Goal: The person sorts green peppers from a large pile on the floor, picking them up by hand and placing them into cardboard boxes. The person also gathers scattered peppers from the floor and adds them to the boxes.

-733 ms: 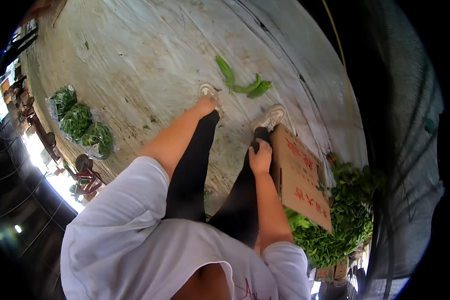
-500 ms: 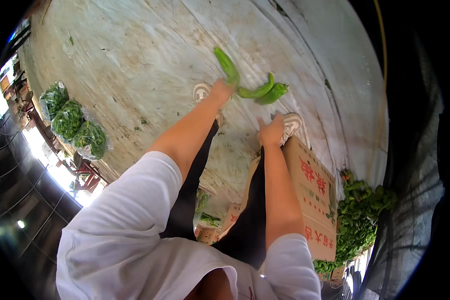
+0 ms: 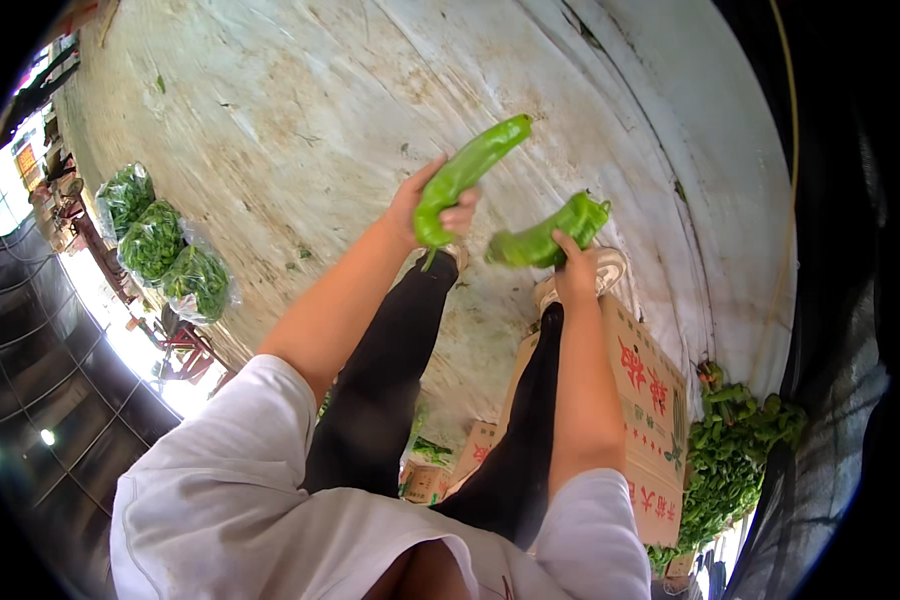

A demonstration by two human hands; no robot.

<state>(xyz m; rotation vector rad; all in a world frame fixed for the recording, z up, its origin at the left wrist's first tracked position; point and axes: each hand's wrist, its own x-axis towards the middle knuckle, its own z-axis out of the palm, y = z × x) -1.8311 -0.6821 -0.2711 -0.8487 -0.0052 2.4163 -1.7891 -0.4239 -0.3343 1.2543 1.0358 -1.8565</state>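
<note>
Head view: a long green pepper (image 3: 467, 175) is gripped in the left hand (image 3: 425, 210), its tip raised up and away from the wrist. A second green pepper (image 3: 542, 240) is clasped by the right hand (image 3: 575, 275), just beside the first, the two apart. Both have been lifted clear of the pale ground sheet (image 3: 270, 120). Below the right forearm a cardboard box (image 3: 650, 400) stands, a large heap of green peppers (image 3: 735, 450) beyond it. The two peppers are judged picked up but not yet placed; most of the heap seems left.
</note>
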